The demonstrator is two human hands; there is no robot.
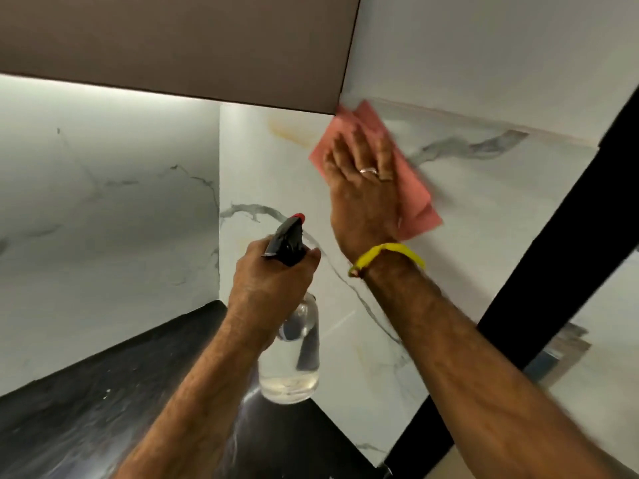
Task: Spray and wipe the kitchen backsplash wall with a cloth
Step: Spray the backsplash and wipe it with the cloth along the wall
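- The right hand [363,188] lies flat and open, fingers spread, pressing the pink cloth [413,188] against the marble backsplash [484,209] just below the brown upper cabinet [173,46], at its lower corner.
- The left hand [273,285] is wrapped closed around the neck of the spray bottle [294,357], which hangs over the back corner of the dark tabletop [86,409].
- Risk, as I judge it: the open palm only presses the cloth, so it could slip off or bunch on the slick marble (motion blur suggests speed).
- The bottle's long axis runs roughly upright, nozzle aimed at the wall; the cloth's long side runs diagonally down to the right.
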